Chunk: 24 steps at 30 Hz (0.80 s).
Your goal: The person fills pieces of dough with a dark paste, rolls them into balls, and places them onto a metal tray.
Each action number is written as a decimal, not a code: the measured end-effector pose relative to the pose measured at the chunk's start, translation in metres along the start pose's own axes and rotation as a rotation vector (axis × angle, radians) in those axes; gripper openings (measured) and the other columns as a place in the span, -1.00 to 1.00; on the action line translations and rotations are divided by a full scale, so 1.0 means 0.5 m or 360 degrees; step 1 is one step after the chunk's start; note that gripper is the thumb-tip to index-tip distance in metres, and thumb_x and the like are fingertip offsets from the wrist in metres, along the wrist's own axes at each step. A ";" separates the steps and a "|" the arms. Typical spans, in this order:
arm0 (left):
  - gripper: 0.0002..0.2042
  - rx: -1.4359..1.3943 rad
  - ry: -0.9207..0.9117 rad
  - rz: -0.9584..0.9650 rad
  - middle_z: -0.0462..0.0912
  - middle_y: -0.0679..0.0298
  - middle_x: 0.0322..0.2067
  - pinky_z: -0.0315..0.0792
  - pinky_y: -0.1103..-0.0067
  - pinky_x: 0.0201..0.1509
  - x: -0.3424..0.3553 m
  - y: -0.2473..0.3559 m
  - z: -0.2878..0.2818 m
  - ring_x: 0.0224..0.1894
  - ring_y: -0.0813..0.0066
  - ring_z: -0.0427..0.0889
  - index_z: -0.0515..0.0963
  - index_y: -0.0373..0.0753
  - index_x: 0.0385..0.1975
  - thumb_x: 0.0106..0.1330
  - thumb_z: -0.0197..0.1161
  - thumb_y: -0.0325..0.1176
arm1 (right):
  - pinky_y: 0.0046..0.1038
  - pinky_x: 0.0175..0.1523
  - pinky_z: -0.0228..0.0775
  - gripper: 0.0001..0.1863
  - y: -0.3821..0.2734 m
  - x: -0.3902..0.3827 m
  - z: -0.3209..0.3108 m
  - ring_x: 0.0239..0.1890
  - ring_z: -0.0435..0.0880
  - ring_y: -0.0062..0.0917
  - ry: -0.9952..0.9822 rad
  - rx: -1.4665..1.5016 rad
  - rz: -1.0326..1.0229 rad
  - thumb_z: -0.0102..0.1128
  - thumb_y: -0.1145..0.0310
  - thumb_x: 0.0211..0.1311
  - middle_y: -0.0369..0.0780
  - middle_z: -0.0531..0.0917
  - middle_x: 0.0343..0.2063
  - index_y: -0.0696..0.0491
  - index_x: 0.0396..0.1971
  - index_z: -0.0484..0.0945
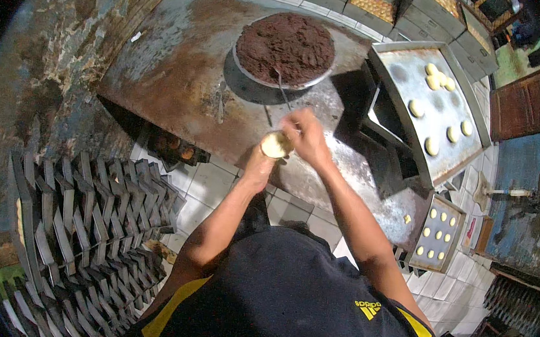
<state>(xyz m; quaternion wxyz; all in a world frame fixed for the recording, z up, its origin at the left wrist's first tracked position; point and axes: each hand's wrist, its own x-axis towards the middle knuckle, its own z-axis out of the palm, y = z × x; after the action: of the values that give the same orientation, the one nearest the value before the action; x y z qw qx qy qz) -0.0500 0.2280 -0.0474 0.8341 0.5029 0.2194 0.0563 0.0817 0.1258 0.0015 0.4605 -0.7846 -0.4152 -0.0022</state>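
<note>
A flattened round of pale dough (276,146) rests on the upturned fingers of my left hand (257,168), above the near edge of the metal table. My right hand (307,137) is just to the right of the dough, its fingers curled and smeared by motion; whether they grip anything does not show. Beyond both hands stands a wide bowl (312,83) heaped with dark brown crumbly filling (286,45). A thin-handled spoon (283,94) leans out of the filling, its handle end close above my right hand.
The worn metal table (180,88) carries a large tray (392,83) with several dough balls (431,146) at right. A smaller tray (419,253) of dough rounds sits lower right. Stacked dark metal trays (97,204) stand at left. Filled trays (370,3) line the back.
</note>
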 end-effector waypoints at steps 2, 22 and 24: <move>-0.48 0.0063 0.0095 0.0189 0.56 0.37 0.11 0.46 0.53 0.21 0.033 0.049 -0.058 0.10 0.49 0.60 0.40 -0.19 0.30 0.32 0.27 -0.55 | 0.02 -0.16 0.38 -0.78 0.064 0.084 0.055 -0.21 0.54 0.07 0.0133 -0.0248 0.0287 0.30 0.40 0.24 0.06 0.53 -0.29 0.18 -0.28 0.44; -0.48 0.0925 0.0216 0.0397 0.67 0.24 -0.04 0.53 0.50 0.14 0.330 0.282 -0.332 0.02 0.44 0.64 0.51 -0.23 0.05 0.06 0.56 -0.51 | -0.34 -0.31 0.52 -0.74 0.119 0.365 0.071 -0.46 0.68 -0.41 -0.1219 -0.0432 0.1198 0.25 0.25 0.26 -0.18 0.72 -0.48 0.14 -0.49 0.66; -0.47 0.0952 0.0116 0.0377 0.68 0.26 -0.05 0.53 0.49 0.14 0.351 0.304 -0.318 0.00 0.47 0.65 0.52 -0.21 0.08 0.07 0.56 -0.50 | -0.48 -0.45 0.27 -0.67 0.107 0.397 0.036 -0.56 0.43 -0.66 -0.1107 0.0383 0.1399 0.30 0.15 0.35 -0.39 0.58 -0.60 0.08 -0.51 0.67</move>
<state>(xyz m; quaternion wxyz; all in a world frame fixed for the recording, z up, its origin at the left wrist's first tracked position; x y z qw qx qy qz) 0.0595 0.4868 -0.0338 0.6287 0.7454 0.1957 0.1040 0.2399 0.2552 0.0290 0.3403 -0.7802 -0.1743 0.4951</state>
